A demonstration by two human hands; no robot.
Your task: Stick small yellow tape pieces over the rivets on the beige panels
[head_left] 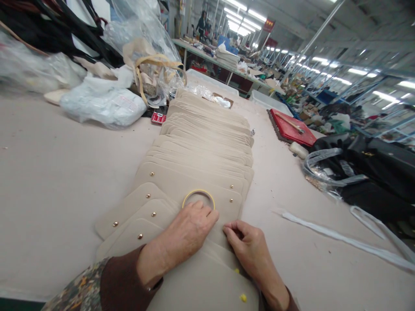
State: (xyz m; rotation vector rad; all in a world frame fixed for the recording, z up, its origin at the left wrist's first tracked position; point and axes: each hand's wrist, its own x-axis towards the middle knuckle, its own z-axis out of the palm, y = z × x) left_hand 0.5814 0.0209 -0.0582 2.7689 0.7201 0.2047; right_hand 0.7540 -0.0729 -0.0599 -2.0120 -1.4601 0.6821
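Beige flat panels [197, 151] overlap in a long row down the middle of the table, the nearer ones fitted with small gold studs [148, 196]. A yellow-rimmed tape roll [198, 192] rests on them. My left hand [193, 224] has its fingers curled at the near edge of the roll; what they hold is hidden. Just to the right, my right hand [248, 242] pinches thumb against forefinger above a panel edge, and anything between the tips is too small to make out. Small yellow bits [243, 298] lie on the nearest panel.
Plastic-wrapped bundles [103, 101] lie at the back left. Black bags [376, 172] and a white strip [337, 235] are on the right, with a red pad [292, 127] bearing a hammer [293, 124] behind them. A distant person [201, 25] stands beyond another table.
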